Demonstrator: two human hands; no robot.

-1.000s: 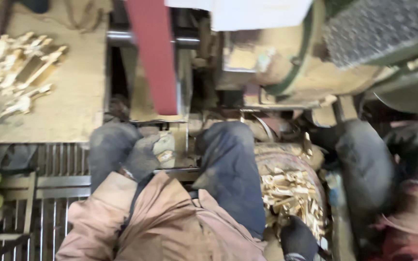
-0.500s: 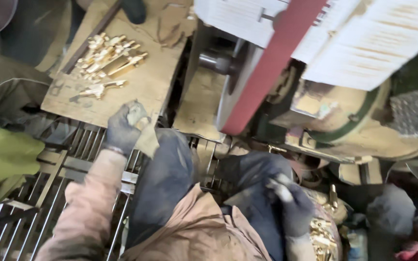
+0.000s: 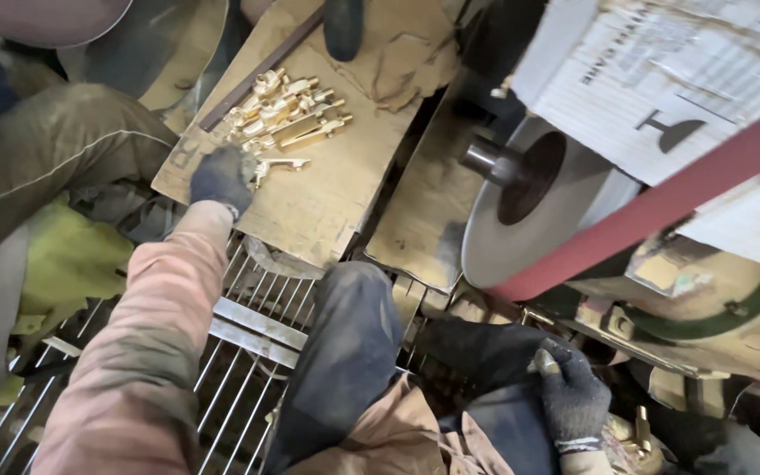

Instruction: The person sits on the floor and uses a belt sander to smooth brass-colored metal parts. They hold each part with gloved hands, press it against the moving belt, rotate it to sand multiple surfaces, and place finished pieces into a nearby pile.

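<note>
My left hand [image 3: 222, 178], in a dark grey glove, reaches out to a wooden board [image 3: 327, 211]. Its curled fingers pinch the end of a single brass fitting [image 3: 281, 164] that rests on the board. Just beyond lies a pile of several similar brass fittings [image 3: 288, 110]. My right hand [image 3: 571, 398], also gloved, hangs low by my right knee with its fingers curled and its back toward me. More brass pieces [image 3: 628, 437] lie just under it. I cannot make out anything inside that hand.
A red sanding belt [image 3: 661, 211] runs over a grey wheel [image 3: 521, 233] at the right, under a white printed carton [image 3: 661, 70]. A metal grate [image 3: 248, 352] lies below my knees. Another person's leg [image 3: 54, 141] and a yellow-green cloth [image 3: 63, 264] are at the left.
My left hand has stretched forward from the board's near edge to just beside the brass pile. My right hand has dropped lower at the right. The view has swung left.
</note>
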